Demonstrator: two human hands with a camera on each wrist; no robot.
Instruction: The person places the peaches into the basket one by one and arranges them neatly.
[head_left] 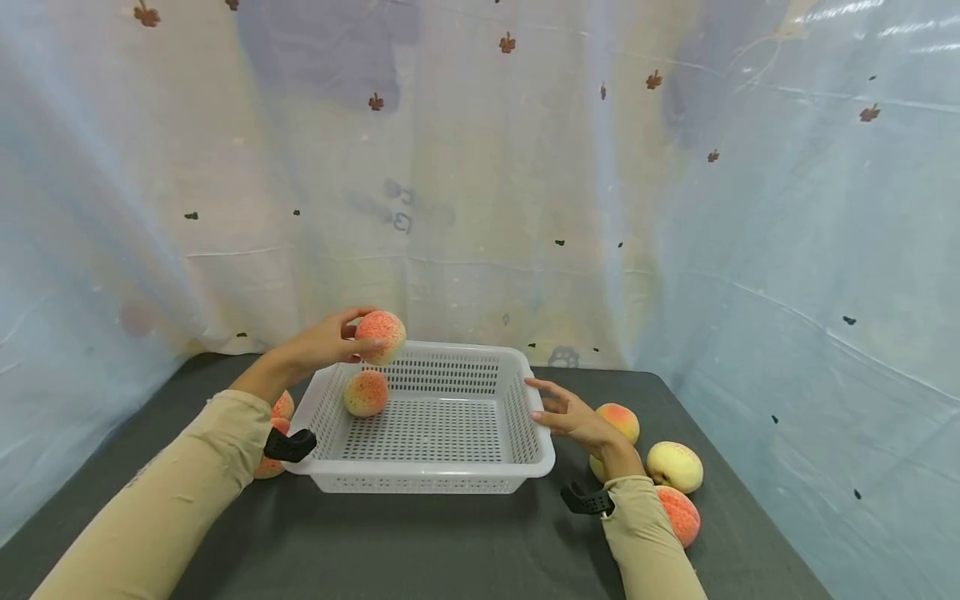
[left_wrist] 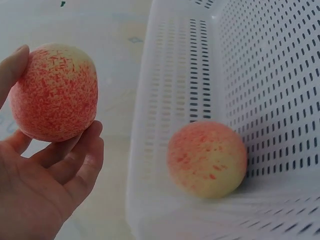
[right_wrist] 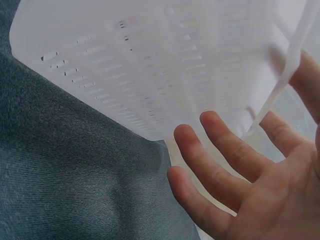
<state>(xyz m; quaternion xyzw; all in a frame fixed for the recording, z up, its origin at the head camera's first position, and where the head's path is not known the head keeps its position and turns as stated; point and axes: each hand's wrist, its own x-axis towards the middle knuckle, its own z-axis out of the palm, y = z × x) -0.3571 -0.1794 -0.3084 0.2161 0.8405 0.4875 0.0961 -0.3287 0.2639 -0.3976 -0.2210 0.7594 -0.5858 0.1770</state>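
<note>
My left hand (head_left: 330,340) grips a red-speckled peach (head_left: 381,337) over the back left corner of a white perforated plastic basket (head_left: 420,468). In the left wrist view, thumb and fingers curl round this peach (left_wrist: 56,95). A second peach (head_left: 366,393), yellow and red, lies inside the basket near its left wall. My right hand (head_left: 573,417) is at the basket's right rim, its fingertips touching the edge. Seen from the right wrist, several fingers (right_wrist: 220,175) extend loosely beside the outer wall, and the thumb side overlaps the rim.
Several peaches, partly hidden by the left arm, lie left of the basket, one peach (head_left: 283,406) near its wall. On the right are a yellow peach (head_left: 675,467), a red peach (head_left: 678,515) and others by the right wrist. A patterned curtain (head_left: 465,167) hangs behind the dark table (head_left: 420,550).
</note>
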